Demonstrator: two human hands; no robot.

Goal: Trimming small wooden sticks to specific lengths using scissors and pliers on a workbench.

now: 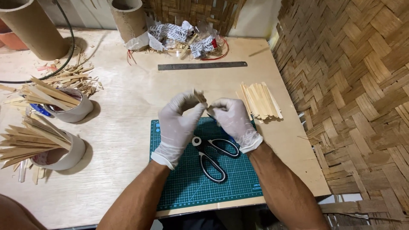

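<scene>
Pale plywood forms the tabletop (128,106), with woven bamboo matting (353,85) covering the wall to the right. Both gloved hands meet above a green cutting mat (179,179): the left hand (177,123) and right hand (232,117) each pinch closed on a small bamboo strip (199,96) held between them. Black-handled scissors (215,155) lie on the mat just below. A stack of cut strips (260,100) sits right, a steel ruler (202,65) beyond, and two white cups of strips (64,132) at left.
</scene>
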